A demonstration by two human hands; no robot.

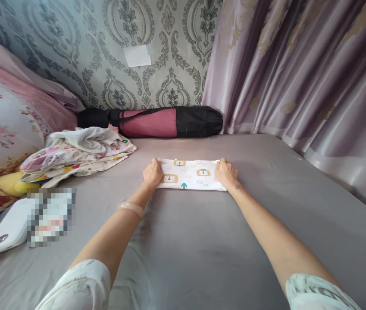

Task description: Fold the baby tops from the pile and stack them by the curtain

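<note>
A white cloth [191, 175] printed with lion faces and small green shapes lies folded into a flat rectangle on the grey bed sheet [202, 241]. At its left end my left hand [153, 172] has its fingers closed around the edge. My right hand [226, 172] grips the opposite end the same way, near the far corner. The cloth stretches straight between both hands. Fingertips on both sides are partly hidden by the hands themselves.
Crumpled patterned clothes [86, 148] are heaped at the left, beside a floral pillow [4, 116]. A white power bank [10, 228] with a cable lies nearer. Along the wall rests a pink roll in a black bag [150, 122]; a purple curtain [267, 77] hangs at right.
</note>
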